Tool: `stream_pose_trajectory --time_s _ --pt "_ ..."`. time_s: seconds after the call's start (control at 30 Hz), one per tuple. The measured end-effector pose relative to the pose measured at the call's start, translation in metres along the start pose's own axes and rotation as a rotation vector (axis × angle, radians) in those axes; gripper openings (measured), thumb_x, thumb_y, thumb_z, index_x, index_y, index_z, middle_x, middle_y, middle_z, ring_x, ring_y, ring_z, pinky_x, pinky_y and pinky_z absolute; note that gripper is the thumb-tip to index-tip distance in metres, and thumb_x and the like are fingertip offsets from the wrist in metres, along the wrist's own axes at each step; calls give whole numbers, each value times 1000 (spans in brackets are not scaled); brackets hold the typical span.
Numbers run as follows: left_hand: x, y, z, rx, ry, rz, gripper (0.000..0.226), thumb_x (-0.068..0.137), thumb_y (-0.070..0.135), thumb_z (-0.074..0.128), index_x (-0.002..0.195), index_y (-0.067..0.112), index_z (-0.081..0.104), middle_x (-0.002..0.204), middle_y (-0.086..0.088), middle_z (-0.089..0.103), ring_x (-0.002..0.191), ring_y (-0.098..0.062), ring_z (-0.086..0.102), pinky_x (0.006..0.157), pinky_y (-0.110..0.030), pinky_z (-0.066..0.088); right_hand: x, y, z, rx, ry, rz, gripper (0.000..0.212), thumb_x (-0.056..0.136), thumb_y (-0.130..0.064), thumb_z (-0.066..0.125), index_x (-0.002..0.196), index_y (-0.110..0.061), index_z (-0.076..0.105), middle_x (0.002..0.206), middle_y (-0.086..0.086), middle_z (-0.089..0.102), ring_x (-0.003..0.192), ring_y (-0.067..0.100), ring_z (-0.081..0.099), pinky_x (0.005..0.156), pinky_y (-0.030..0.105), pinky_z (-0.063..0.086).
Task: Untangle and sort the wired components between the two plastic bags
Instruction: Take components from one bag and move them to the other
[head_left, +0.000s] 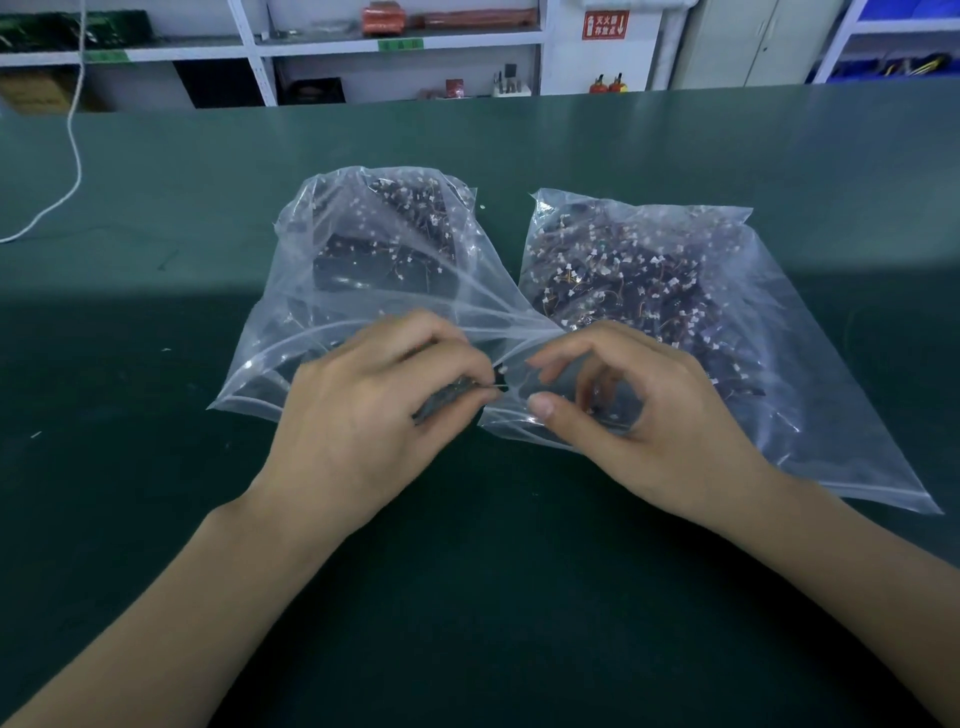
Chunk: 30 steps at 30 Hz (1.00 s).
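Two clear plastic bags lie side by side on the green table. The left bag and the right bag both hold dark wired components with small white connectors. My left hand sits at the mouth of the left bag, its fingers curled round a dark wired component with a thin wire sticking out to the right. My right hand rests over the mouth of the right bag with thumb and fingers curved and apart; nothing shows between them.
A green table mat covers the bench. A white cord hangs down at the far left. Shelves with boxes and tools stand behind the table's far edge.
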<state>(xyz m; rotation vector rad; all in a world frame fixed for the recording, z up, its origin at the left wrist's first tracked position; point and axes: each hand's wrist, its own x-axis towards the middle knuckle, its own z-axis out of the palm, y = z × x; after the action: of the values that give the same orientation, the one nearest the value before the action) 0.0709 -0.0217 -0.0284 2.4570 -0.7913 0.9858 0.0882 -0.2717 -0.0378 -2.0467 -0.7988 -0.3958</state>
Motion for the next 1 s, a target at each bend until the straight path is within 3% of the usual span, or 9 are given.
stream_pose_trajectory --time_s 0.13,0.3,0.43,0.6,0.73,1.0 --pt "-1 10 5 -61 34 65 8 102 26 75 98 23 82 93 10 72 83 -15 66 68 -37 54 0 -4 2 51 7 -31 17 95 -30 78 107 -19 74 102 -11 71 77 20 67 72 37 55" --pt "-1 13 10 -153 25 24 12 95 25 84 102 16 80 88 11 69 81 1 52 76 -25 52 0 -3 3 134 -2 -15 9 97 -23 75 102 -16 76 94 -11 74 76 23 66 71 41 53" --pt "-1 14 11 -190 44 -8 14 94 23 85 101 13 77 89 10 68 78 -5 56 76 -22 51 0 -3 3 125 -3 -28 10 96 -22 76 102 -14 78 92 -10 74 74 24 66 69 40 53" --pt "0 20 10 -219 60 -83 7 97 21 81 98 16 77 91 14 68 79 -1 56 75 -12 44 0 -6 1 147 58 -6 3 97 -16 76 99 -14 77 85 -14 72 73 20 65 70 34 53" --pt "-1 19 8 -223 72 -163 12 98 29 79 92 19 75 87 18 63 73 -6 56 68 -17 42 1 -8 -1 153 79 12 1 98 -15 75 98 -14 75 81 -20 67 73 20 64 73 29 50" --pt "-1 20 8 -285 69 -179 9 97 25 79 95 18 75 89 16 65 75 -14 62 61 -30 49 2 -9 0 131 74 -5 2 98 -15 76 100 -15 75 87 -19 69 76 21 65 71 37 53"
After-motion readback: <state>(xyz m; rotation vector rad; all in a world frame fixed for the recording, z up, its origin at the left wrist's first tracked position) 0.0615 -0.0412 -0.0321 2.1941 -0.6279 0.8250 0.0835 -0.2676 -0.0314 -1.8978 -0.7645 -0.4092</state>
